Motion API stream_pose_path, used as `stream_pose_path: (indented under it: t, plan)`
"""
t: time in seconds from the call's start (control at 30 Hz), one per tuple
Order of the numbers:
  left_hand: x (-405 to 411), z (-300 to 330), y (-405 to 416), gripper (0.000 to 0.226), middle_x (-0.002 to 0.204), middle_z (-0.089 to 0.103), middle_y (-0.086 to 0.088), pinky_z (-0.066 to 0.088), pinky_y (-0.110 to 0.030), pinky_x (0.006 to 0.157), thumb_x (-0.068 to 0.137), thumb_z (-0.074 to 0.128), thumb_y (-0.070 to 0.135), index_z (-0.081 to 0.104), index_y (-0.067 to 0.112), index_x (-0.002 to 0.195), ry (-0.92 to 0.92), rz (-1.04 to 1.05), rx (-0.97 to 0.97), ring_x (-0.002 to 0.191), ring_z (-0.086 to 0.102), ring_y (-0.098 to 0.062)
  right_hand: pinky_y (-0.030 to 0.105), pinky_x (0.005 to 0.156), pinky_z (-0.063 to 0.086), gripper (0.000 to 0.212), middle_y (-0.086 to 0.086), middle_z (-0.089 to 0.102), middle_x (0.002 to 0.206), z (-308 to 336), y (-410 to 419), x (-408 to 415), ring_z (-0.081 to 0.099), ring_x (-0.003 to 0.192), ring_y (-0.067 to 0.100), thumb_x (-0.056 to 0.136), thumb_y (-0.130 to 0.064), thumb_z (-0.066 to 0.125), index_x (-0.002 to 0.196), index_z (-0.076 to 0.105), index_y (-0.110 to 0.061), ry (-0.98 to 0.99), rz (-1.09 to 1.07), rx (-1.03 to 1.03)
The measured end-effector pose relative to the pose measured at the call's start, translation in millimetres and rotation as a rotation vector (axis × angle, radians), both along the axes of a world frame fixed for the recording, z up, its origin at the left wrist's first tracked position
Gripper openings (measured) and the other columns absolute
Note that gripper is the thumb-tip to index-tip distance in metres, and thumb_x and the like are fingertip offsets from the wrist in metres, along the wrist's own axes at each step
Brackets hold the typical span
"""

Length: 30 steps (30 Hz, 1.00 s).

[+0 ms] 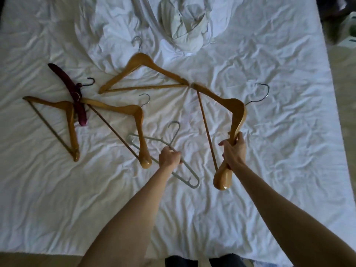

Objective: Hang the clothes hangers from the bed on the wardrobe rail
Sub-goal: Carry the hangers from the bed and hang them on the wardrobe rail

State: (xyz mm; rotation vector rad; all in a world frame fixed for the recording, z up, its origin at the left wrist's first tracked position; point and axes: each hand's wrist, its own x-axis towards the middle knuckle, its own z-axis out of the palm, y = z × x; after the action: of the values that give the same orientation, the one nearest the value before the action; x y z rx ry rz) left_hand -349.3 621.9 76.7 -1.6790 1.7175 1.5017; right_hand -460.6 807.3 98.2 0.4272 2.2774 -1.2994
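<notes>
Head view: 3 wooden hangers (123,74), maroon padded hanger (74,93) on bed (279,141)

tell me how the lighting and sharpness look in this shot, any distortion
Head view: dim, flat light with no glare; the white sheet reads grey-blue. Wide-angle bending curves the bed edges. The right hand on the wooden hanger and the left hand on the grey hanger look slightly soft.

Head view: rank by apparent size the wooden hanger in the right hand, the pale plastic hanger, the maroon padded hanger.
1. Wooden hanger gripped by the right hand; lifted nearer the camera, so partly inflated.
2. Pale plastic hanger, held by the left hand.
3. Maroon padded hanger.
</notes>
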Motion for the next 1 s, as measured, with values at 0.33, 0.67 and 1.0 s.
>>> stream_pose_path:
  t: [0.33, 0.67, 1.0]
  plan:
    - [22.7, 131.2, 49.0, 0.025, 0.067, 0.068, -0.009, 0.045, -0.016, 0.039, 0.103, 0.053, 0.034, 0.057, 0.009, 0.103, 0.299, -0.134, -0.151, 0.041, 0.061, -0.007, 0.026, 0.039, 0.046, 0.007, 0.002, 0.050, 0.063, 128.1, 42.7, 82.7, 0.049, 0.044, 0.011, 0.088, -0.006, 0.059, 0.088, 0.052, -0.008, 0.163, 0.215, 0.031]
    - [72.9, 247.5, 85.7, 0.034, 0.062, 0.067, -0.005, 0.058, -0.046, 0.062, 0.093, 0.061, 0.041, 0.065, 0.015, 0.072, 0.460, -0.121, -0.284, 0.059, 0.067, -0.027, 0.042, 0.052, 0.046, 0.025, 0.003, 0.052, 0.058, 247.6, 65.8, 118.8, 0.048, 0.049, 0.014, 0.070, -0.036, 0.063, 0.066, 0.051, -0.015, 0.284, 0.382, -0.083]
    - [203.3, 332.7, 70.7, 0.038, 0.052, 0.058, -0.009, 0.043, -0.028, 0.057, 0.094, 0.065, 0.023, 0.067, -0.007, 0.072, 0.552, 0.339, -0.431, 0.045, 0.051, -0.014, 0.026, 0.050, 0.038, 0.036, -0.004, 0.050, 0.051, 322.0, -7.5, 165.4, 0.046, 0.045, 0.004, 0.080, -0.034, 0.076, 0.059, 0.054, -0.016, 0.343, 0.893, -0.248]
